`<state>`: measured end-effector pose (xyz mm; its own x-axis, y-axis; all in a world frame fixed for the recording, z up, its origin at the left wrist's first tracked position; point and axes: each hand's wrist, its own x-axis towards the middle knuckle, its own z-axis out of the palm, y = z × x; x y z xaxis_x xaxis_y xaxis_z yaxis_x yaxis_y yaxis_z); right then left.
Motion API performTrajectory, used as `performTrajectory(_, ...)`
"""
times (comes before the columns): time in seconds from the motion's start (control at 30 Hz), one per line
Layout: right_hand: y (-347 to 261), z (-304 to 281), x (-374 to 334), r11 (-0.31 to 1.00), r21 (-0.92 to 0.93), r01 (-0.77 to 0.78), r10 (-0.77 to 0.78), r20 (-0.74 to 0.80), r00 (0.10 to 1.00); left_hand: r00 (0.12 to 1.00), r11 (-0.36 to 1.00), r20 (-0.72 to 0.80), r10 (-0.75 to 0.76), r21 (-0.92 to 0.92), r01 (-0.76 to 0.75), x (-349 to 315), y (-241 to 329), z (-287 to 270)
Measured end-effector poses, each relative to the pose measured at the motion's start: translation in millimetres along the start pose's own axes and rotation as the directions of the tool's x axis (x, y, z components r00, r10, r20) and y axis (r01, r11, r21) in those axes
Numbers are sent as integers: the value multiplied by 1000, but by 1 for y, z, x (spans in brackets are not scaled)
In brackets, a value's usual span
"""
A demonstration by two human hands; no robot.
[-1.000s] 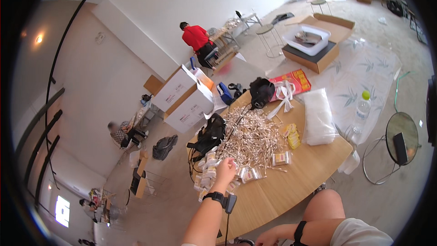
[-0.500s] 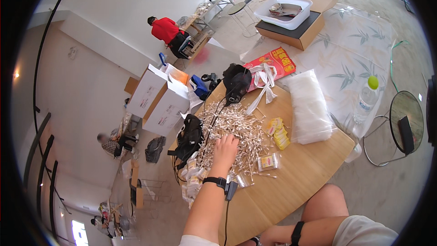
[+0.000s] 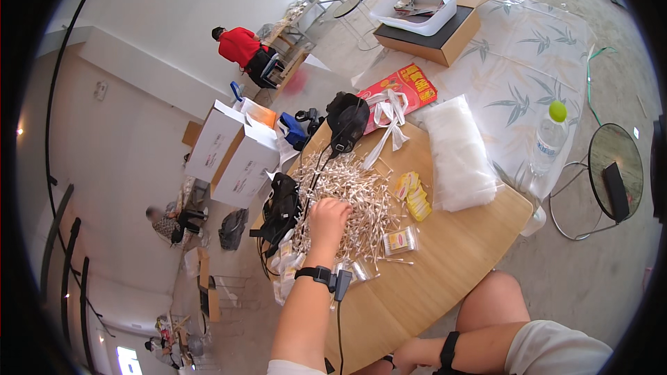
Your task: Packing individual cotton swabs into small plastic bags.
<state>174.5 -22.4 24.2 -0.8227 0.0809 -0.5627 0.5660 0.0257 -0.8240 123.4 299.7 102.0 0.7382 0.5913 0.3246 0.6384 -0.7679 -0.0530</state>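
Note:
My left hand [image 3: 329,219] is over a wide heap of loose cotton swabs [image 3: 368,198] on the wooden table. Its fingers are curled down around some of the swabs, and the fingertips are partly hidden. Low beside the table's near edge is my right hand [image 3: 408,355], close to my legs; its fingers do not show clearly. Right of the heap lie a clear packet of swabs [image 3: 399,241] and a small stack of yellow labels [image 3: 414,196]. More filled packets [image 3: 285,267] are bunched at the heap's lower left, partly behind my left forearm.
Black bags [image 3: 347,121] and a cable border the heap. A bundle of clear plastic bags [image 3: 460,153] lies at the right, a red package [image 3: 403,94] behind. White boxes [image 3: 240,160] stand left; a bottle [image 3: 549,140] stands beyond the table. Other people work farther off.
My left hand has drawn slightly left over the swabs, its fingers now more curled. The whole view has shifted a little. My right hand stays low by my legs.

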Motion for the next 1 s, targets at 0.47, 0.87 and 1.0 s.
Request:
performTrajectory(0.47, 1, 7, 20, 987, -162, 6, 7, 79, 997, 476, -93, 549, -688, -716, 691, -101, 27, -26)
performTrajectory(0.87, 14, 15, 50, 981, -181, -71, 109, 207, 972, 327, -204, 665, -672, -590, 781, -267, 98, -52)
performTrajectory(1.0, 10, 14, 46, 983, -148, -109, 141, 228, 963, 270, -110, 596, -756, -522, 846, -312, 118, -54)
